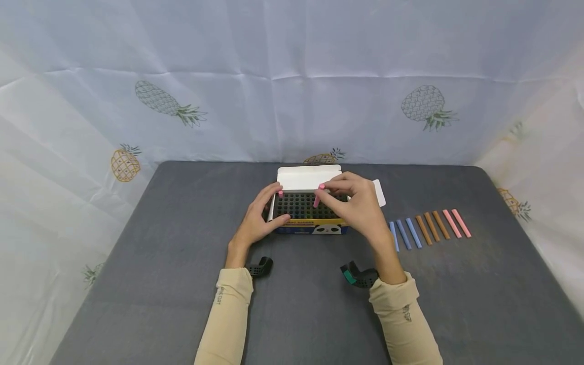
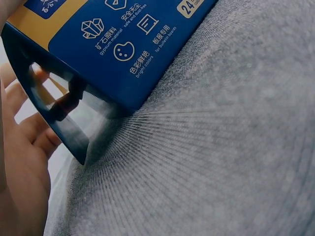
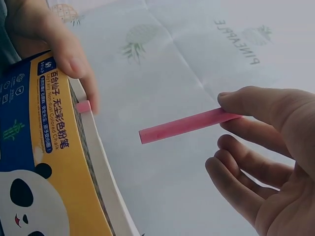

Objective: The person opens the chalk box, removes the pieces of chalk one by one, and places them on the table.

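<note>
A blue and yellow chalk box [image 1: 298,229] with a panda on its front lies open on the grey table, its black holder [image 1: 296,204] full of small round holes. One pink chalk stick [image 1: 280,193] stands in the holder's far left corner. My left hand [image 1: 253,219] grips the box's left end, thumb at the front edge and fingers round the side. Above the holder, my right hand [image 1: 365,205] pinches another pink chalk stick [image 3: 179,127] between thumb and index finger. Its lower end hangs free, apart from the box in the right wrist view.
Right of the box lie blue chalk sticks [image 1: 403,233], brown chalk sticks [image 1: 430,228] and two pink chalk sticks [image 1: 461,223] in a row. The white lid [image 1: 303,177] stands raised behind the holder, and a side flap [image 1: 379,192] sticks out right. A pineapple-print cloth [image 1: 292,116] hangs behind.
</note>
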Demonstrator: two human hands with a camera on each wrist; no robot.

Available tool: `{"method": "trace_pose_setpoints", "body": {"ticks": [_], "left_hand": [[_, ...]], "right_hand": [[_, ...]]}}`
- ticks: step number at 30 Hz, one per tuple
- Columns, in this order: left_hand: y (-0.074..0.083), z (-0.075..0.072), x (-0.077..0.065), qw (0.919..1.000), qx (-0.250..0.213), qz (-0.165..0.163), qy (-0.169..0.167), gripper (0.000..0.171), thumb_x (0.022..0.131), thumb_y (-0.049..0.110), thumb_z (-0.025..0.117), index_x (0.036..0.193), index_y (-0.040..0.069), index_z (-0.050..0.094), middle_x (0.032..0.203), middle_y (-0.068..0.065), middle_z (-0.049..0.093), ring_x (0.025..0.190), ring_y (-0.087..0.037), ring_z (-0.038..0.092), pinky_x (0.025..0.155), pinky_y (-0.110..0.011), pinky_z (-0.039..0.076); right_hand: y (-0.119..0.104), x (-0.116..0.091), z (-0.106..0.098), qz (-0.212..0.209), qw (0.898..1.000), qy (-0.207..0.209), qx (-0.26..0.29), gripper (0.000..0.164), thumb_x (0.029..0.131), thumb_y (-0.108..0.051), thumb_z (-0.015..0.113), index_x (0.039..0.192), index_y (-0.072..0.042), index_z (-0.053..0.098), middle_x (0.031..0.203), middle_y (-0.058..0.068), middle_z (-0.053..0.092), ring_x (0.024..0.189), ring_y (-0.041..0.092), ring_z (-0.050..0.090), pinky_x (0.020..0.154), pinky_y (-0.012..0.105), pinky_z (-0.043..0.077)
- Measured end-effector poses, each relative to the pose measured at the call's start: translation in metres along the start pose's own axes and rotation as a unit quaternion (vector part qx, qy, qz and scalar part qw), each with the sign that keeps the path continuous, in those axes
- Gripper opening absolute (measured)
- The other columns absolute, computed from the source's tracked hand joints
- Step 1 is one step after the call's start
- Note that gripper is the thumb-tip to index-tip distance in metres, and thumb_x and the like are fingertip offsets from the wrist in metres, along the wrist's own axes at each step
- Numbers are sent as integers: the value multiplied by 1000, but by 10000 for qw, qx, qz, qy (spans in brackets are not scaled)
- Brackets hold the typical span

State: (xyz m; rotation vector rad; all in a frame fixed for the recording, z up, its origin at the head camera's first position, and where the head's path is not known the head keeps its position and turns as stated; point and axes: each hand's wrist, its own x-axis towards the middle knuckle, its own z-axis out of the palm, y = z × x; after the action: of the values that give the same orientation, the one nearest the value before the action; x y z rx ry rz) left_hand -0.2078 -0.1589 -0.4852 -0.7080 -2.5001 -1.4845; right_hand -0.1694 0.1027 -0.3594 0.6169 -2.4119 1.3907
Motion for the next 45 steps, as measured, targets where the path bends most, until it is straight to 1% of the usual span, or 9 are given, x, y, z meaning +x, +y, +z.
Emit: {"method": "trace_pose_setpoints", "body": {"ticks": [8,16,21,24,27,31,34,40,45], "left_hand": [[0,-1,0,10000,82,14,-30,83,89,69,64,155,22,44,166,-5,35,147,-31,42,99,-60,46],[3,-2,-1,10000,37,72,-12,77,91,58,69,155,21,45,165,-7,36,144,-33,45,98,-59,47],[4,-2,-1,10000,39,5,-28,78,90,60,68,155,22,44,166,-6,36,144,-32,45,98,-59,47],[3,-1,0,10000,46,22,-12,77,91,57,69,155,22,44,166,-7,36,144,-32,45,98,-59,47],[3,-1,0,10000,50,40,2,76,91,54,70,155,21,44,165,-7,36,145,-33,45,98,-60,47],[2,-2,0,10000,64,8,-11,78,91,57,70,155,22,44,165,-6,36,146,-32,43,99,-61,46],[2,-1,-1,10000,57,-17,-24,78,91,59,69,155,23,44,166,-5,36,147,-31,43,100,-61,46],[2,-1,-1,10000,25,4,-14,77,91,57,69,155,23,44,166,-6,36,147,-32,42,100,-61,45],[3,-1,-1,10000,27,-8,-3,77,91,56,70,155,23,45,165,-6,36,146,-32,43,100,-60,45]], "right_hand": [[1,0,-5,129,9997,-56,-186,16,89,-10,79,102,0,81,98,12,70,85,18,65,84,42,59],[3,-1,-16,82,9996,-15,-255,15,88,-8,79,101,0,81,99,14,72,88,25,68,86,45,60],[4,-2,-25,241,9991,-52,-332,14,90,-8,78,101,0,81,101,15,72,94,27,69,89,45,59],[4,-3,-30,267,9990,-27,-348,13,90,-8,78,100,0,81,100,14,73,94,25,69,89,40,59],[4,-4,-36,263,9989,20,-390,13,90,-8,77,100,-1,81,100,13,73,91,19,68,86,26,59],[5,-6,-44,296,9984,54,-471,14,90,-9,78,101,-1,81,99,12,73,90,14,67,84,10,52],[6,-8,-51,330,9981,148,-493,14,89,-9,78,101,-1,81,98,13,73,91,12,66,84,7,50],[10,-13,-64,341,9975,447,-428,15,88,-7,79,101,0,81,97,12,72,88,-7,62,82,8,50],[14,-15,-70,348,9973,536,-363,15,88,-5,79,100,3,80,98,12,71,88,-9,64,83,8,51]]}}
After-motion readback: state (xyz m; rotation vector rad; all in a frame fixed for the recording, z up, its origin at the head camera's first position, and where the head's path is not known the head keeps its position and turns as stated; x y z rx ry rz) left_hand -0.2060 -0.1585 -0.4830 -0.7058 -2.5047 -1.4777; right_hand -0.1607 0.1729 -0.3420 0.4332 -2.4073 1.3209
